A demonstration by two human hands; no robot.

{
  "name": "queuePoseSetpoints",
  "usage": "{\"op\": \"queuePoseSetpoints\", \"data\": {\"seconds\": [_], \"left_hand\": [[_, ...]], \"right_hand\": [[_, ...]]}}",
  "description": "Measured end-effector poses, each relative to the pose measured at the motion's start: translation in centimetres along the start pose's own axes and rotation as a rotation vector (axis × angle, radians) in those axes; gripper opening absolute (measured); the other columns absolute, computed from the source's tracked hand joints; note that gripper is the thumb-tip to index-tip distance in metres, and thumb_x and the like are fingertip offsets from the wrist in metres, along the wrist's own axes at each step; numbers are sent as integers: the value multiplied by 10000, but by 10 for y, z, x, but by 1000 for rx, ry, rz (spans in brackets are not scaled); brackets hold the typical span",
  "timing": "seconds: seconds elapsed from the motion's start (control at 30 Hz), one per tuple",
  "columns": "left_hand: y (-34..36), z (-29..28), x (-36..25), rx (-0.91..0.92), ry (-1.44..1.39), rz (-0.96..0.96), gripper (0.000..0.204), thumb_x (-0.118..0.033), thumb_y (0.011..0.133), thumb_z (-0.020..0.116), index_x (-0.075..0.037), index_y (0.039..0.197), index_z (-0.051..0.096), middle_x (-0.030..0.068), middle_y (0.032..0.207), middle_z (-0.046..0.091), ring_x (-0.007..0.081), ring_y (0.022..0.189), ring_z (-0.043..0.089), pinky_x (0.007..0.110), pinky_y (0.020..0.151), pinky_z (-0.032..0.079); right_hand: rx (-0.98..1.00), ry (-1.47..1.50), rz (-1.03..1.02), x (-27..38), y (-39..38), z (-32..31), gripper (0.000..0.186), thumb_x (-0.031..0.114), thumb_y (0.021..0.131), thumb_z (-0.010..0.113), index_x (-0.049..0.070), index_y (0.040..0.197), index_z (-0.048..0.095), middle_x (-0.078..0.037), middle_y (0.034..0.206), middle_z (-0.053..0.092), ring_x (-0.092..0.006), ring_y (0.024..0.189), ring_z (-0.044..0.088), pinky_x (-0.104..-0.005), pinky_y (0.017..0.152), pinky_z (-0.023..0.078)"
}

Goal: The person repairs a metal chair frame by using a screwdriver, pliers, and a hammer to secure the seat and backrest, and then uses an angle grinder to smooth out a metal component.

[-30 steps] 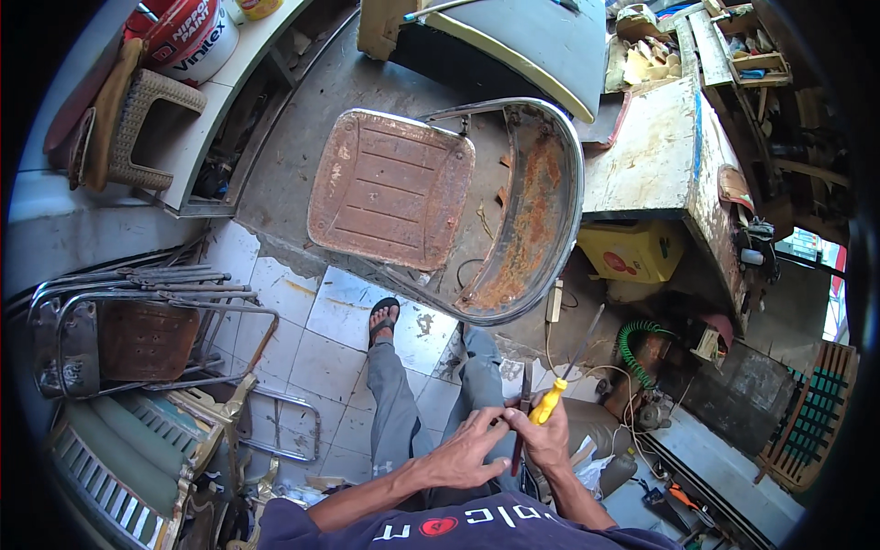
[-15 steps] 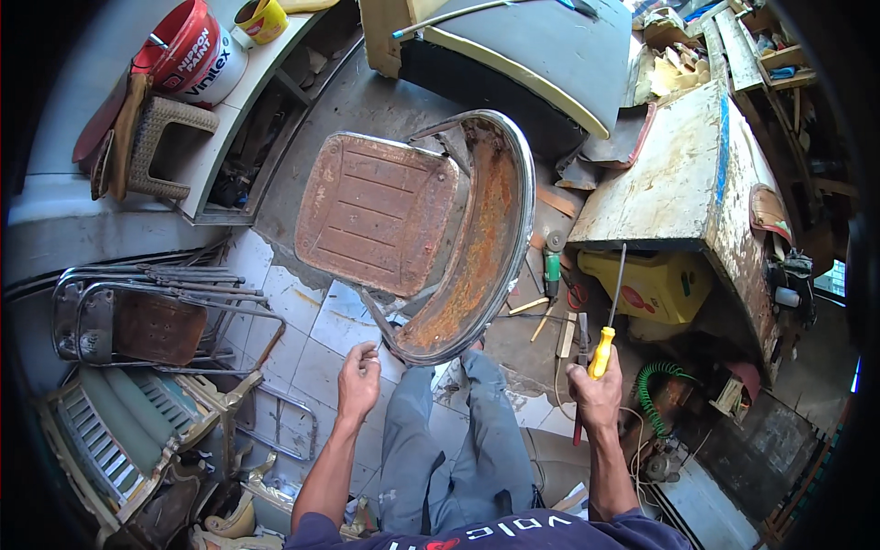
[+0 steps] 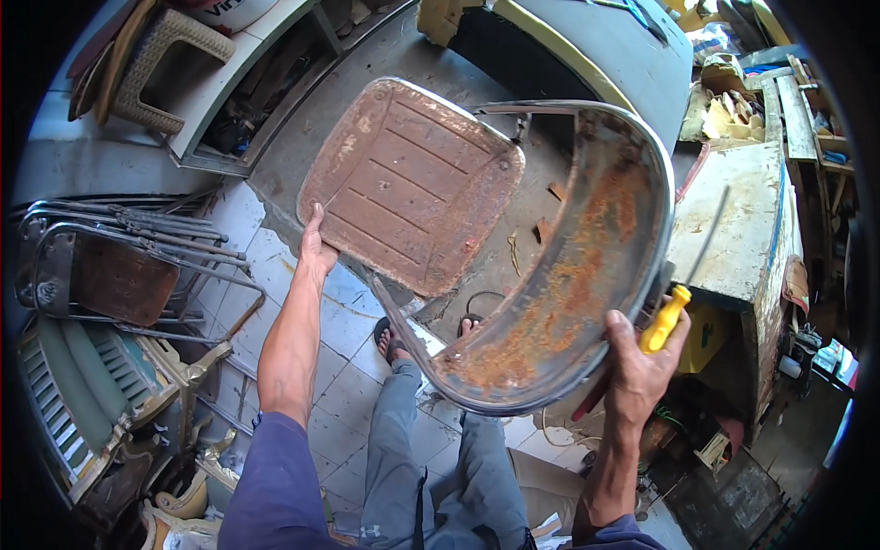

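Note:
A folding chair's bare frame stands in front of me, with a rusty brown metal seat [image 3: 412, 188] and a curved, rust-streaked backrest shell [image 3: 573, 293]. My left hand [image 3: 316, 246] grips the seat's left edge, thumb on top and fingers beneath. My right hand [image 3: 639, 371] is closed around a screwdriver [image 3: 666, 319] with a yellow handle, its shank pointing up and away. The thumb of that hand lies against the backrest's near right rim. A red handle [image 3: 591, 396], seemingly of pliers, pokes out below the same hand, mostly hidden.
Folded metal chairs [image 3: 119, 266] lean at the left above greenish slatted chair parts [image 3: 82, 403]. A worn white cabinet [image 3: 733, 220] stands on the right. A large grey padded piece [image 3: 596, 46] lies at the back. My sandalled feet [image 3: 394, 339] are close beneath the chair.
The chair has come nearer and its backrest sits further right. My left hand has moved up onto the seat edge. My right hand has shifted to the backrest rim, still holding the screwdriver.

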State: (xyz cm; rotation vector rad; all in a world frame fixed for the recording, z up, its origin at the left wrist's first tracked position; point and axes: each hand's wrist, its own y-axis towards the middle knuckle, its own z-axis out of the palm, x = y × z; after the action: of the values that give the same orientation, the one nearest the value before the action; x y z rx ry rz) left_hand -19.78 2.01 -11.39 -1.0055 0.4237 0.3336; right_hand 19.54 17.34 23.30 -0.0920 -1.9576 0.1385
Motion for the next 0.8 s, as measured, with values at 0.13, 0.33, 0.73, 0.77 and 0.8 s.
{"op": "queuePoseSetpoints", "data": {"seconds": [0.13, 0.33, 0.73, 0.77, 0.8], "left_hand": [[-25, 59, -8, 24, -114, 114, 622, -291, 899, 791, -22, 1405, 549, 113, 1422, 591, 282, 1278, 570, 456, 1127, 426], [-78, 151, -94, 117, 124, 518, 431, -245, 914, 779, -29, 1263, 647, 81, 1220, 698, 215, 1113, 662, 392, 1025, 518], [-28, 47, -27, 125, 463, 915, 415, -229, 924, 768, -62, 1287, 658, 67, 1291, 682, 202, 1204, 610, 392, 1110, 442], [-24, 42, -13, 133, 465, 914, 415, -229, 924, 768, -62, 1287, 658, 67, 1291, 682, 202, 1204, 610, 392, 1110, 442], [-23, 37, -3, 155, 454, 905, 420, -239, 924, 767, -58, 1288, 657, 70, 1296, 680, 203, 1215, 604, 399, 1114, 436]], "right_hand": [[-64, 176, 41, -49, 15, -74, 687, 80, 859, 736, 36, 1463, 413, -78, 1180, 616, -176, 1011, 630, -325, 934, 504], [-58, 282, 255, -147, 4, -74, 771, 1, 828, 692, 62, 1526, 368, -8, 1109, 602, -113, 935, 600, -262, 820, 496], [393, -111, 280, -486, 107, 136, 520, 175, 804, 763, 41, 1232, 501, -63, 963, 616, -166, 827, 576, -316, 743, 478], [398, -165, 313, -502, 115, 141, 586, 253, 769, 782, 39, 1245, 515, -96, 1020, 623, -219, 922, 579, -365, 837, 479], [426, -235, 263, -512, 123, 146, 578, 275, 774, 751, 47, 1251, 516, -123, 1001, 621, -233, 908, 581, -367, 839, 481]]}}
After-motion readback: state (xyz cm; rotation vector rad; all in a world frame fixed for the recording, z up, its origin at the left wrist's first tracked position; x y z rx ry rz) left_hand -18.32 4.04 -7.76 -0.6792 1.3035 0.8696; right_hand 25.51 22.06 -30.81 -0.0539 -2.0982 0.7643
